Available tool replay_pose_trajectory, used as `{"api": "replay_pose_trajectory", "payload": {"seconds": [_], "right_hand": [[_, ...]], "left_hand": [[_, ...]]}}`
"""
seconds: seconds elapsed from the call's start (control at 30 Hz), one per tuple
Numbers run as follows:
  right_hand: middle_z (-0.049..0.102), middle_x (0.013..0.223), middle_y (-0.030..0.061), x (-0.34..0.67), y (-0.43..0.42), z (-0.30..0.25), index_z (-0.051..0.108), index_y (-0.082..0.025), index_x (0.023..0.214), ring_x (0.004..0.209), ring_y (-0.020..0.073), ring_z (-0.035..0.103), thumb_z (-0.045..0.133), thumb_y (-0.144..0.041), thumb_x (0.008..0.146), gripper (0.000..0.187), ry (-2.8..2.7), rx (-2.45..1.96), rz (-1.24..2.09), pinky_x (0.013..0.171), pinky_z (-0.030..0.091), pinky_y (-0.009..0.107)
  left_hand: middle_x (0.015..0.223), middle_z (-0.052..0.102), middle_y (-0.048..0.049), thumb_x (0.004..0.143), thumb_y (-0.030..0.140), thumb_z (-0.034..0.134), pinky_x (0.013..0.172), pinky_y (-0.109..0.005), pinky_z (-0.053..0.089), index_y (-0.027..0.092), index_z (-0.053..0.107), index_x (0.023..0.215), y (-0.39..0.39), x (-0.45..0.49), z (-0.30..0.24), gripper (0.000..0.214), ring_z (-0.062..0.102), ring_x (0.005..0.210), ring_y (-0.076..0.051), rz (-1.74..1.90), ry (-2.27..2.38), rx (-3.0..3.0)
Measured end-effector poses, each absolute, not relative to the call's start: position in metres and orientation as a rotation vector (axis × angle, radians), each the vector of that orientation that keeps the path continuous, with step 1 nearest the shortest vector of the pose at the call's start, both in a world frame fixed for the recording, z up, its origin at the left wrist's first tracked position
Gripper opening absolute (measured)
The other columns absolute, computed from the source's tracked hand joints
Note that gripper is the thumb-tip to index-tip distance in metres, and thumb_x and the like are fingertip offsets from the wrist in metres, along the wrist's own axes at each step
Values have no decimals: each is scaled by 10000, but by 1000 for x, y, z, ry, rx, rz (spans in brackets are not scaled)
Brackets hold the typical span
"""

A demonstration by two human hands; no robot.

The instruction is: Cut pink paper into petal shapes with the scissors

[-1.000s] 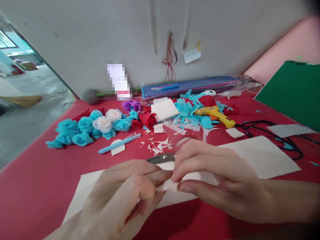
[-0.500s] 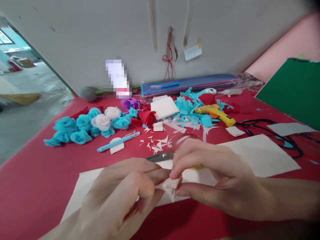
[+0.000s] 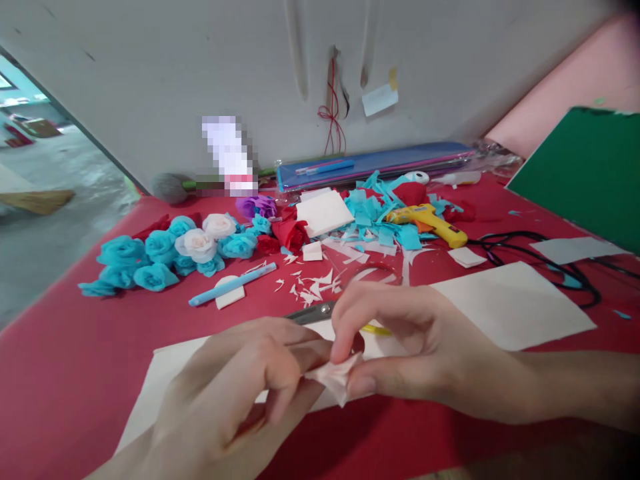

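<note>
A small pale pink paper flower [image 3: 338, 377] is pinched between my two hands, low in the middle of the view. My left hand [image 3: 245, 380] is closed on its narrow end, with the fingertips partly hidden. With thumb and index finger, my right hand [image 3: 400, 347] grips the flower's flared edge. Under my hands lies a sheet of cream paper [image 3: 150, 383]. Scissors [image 3: 310, 313] with dark blades and a red handle rest just beyond my fingers, partly covered by my right hand.
Finished blue paper roses [image 3: 123, 250] and pale pink ones [image 3: 200, 245] cluster at left. A blue pen [image 3: 233, 285] lies nearer. Paper scraps [image 3: 313, 287], a yellow glue gun [image 3: 430, 223] with black cable [image 3: 520, 240], and a green board [image 3: 580, 177] stand behind and right.
My right index finger and thumb have spread slightly apart and shifted on the flower, so more of its folded edge shows. The left hand keeps its hold. The view has shifted a little.
</note>
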State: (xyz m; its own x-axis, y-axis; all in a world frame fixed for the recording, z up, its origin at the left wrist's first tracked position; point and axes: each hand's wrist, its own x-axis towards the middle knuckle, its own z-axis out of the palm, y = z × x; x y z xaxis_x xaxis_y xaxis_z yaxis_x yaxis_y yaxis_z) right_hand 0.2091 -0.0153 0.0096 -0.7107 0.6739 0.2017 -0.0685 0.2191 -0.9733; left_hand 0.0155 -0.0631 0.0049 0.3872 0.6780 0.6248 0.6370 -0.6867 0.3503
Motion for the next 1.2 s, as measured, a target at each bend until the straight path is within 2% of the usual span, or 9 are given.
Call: {"api": "replay_pose_trajectory", "payload": {"seconds": [0.13, 0.3, 0.43, 0.57, 0.9, 1.0, 1.07, 1.13, 1.2], "right_hand": [[550, 766, -41, 208, -17, 8, 576, -152, 778, 746, 47, 490, 639, -179, 755, 72, -1894, -567, 1470, 685, 419, 150], [549, 760, -47, 209, -18, 7, 576, -156, 786, 729, 39, 482, 644, -193, 751, 85, -1880, -605, 1479, 667, 416, 131], [553, 761, -45, 208, -18, 8, 571, -159, 782, 714, 43, 478, 642, -189, 747, 85, -1819, -651, 1580, 650, 416, 130], [554, 753, -46, 208, -19, 7, 573, -173, 772, 692, 50, 474, 641, -239, 750, 97, -1782, -694, 1637, 621, 411, 145], [523, 773, -52, 206, -22, 3, 522, -200, 827, 693, 54, 472, 665, -256, 714, 190, -1772, -772, 1703, 584, 406, 148], [503, 822, -64, 208, -23, 2, 507, -221, 900, 704, 41, 466, 719, -222, 656, 323, -1878, -741, 1466, 582, 407, 128], [481, 840, -55, 211, -22, 2, 495, -199, 933, 757, 41, 466, 733, -187, 642, 376, -1927, -645, 1207, 662, 418, 126], [469, 847, -38, 214, -21, 3, 503, -170, 931, 835, 47, 461, 674, -176, 719, 273, -1952, -539, 997, 785, 405, 127], [467, 870, -19, 217, -20, 6, 529, -158, 956, 872, 49, 464, 583, -165, 801, 165, -2027, -486, 856, 823, 399, 125]], "left_hand": [[665, 665, 36, 731, 53, 539, 404, -74, 503, 226, 333, 578, -62, 25, 4, 310, 635, 555, -82, 1245, 1189, 2261], [557, 600, 78, 721, 17, 523, 325, -120, 480, 233, 357, 617, -64, 28, 1, 291, 565, 416, -78, 1214, 1217, 2050], [621, 624, 54, 686, 10, 553, 414, -161, 544, 231, 468, 669, -64, 28, -4, 238, 624, 502, -109, 1338, 1211, 2056], [669, 663, 62, 665, 12, 592, 519, -136, 568, 235, 567, 725, -64, 30, -6, 233, 632, 570, -93, 1427, 1210, 2082], [755, 712, 84, 699, -38, 530, 590, -130, 584, 261, 629, 782, -64, 26, 1, 326, 652, 626, -88, 1291, 1077, 2117], [708, 702, 95, 706, -34, 548, 541, -97, 565, 259, 625, 722, -62, 26, 0, 303, 653, 613, -77, 1265, 1087, 2036], [696, 693, 95, 712, -21, 574, 506, -91, 553, 258, 617, 710, -61, 26, -1, 282, 645, 583, -71, 1259, 1096, 1950], [661, 677, 92, 711, -29, 581, 504, -89, 548, 250, 608, 705, -60, 25, -2, 280, 636, 565, -67, 1251, 1055, 1884], [624, 661, 82, 715, -38, 567, 522, -91, 547, 238, 606, 692, -59, 24, -2, 280, 632, 567, -68, 1267, 1000, 1862]]}}
